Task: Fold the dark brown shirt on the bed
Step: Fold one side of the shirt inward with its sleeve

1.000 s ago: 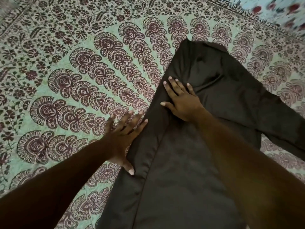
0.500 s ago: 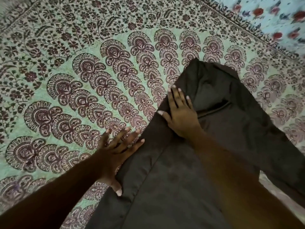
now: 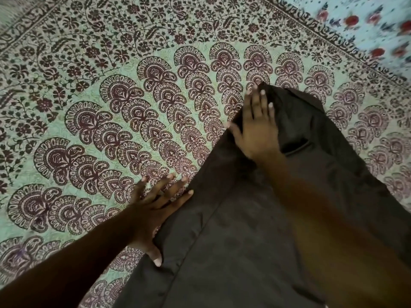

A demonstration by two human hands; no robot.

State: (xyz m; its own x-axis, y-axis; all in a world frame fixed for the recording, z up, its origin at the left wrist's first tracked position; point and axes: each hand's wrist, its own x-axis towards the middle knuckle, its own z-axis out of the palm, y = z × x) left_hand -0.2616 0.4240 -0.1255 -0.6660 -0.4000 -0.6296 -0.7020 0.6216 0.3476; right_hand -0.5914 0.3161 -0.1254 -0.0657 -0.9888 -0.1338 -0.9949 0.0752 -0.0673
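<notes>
Right grip presses spread flat on the dark brown shirt; left grip, fingers spread, rests at its edge on the bed.

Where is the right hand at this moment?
In the head view, the right hand lies flat on the dark brown shirt near its far end, beyond the left hand.

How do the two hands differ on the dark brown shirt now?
The left hand lies at the side edge of the dark brown shirt, fingers spread over the patterned green bedspread; the right hand lies on its far end, fingers closer together. Both are flat, open.
</notes>
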